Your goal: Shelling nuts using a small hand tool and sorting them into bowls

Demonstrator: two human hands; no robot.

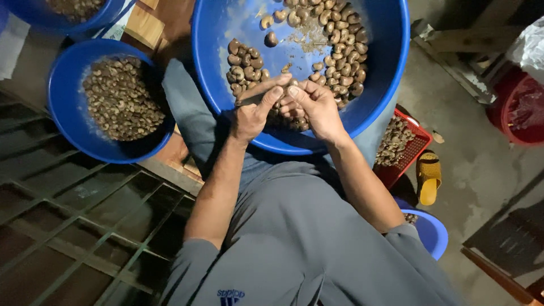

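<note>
Over the near rim of the large blue basin [391, 68], which rests on the person's lap, both hands meet. The left hand [252, 116] has its grip closed around a slim tool [258, 90], thumb pressed along its top, likely so the tip stays steady. The right hand [317, 107] pinches a small cashew nut [290, 85] between thumb and fingertips, holding it right against the tool; the nut itself is mostly hidden by the fingers. Working just above the basin probably lets scraps fall back among the loose nuts [340, 45] piled along its far and right sides.

To the left, a smaller blue bowl [62, 107] holds a heap of darker pieces, within easy reach of the left arm. At the far left, another blue bowl [34, 14] is only partly in view. On the right, a red basket [416, 141] with more nuts sits on the floor, a yellow sandal [429, 178] beside it and a further blue bowl [433, 232] near the right elbow. Bare concrete floor [481, 164] lies to the right; a dark metal grille [73, 226] fills the near left. Lighting is dim.
</note>
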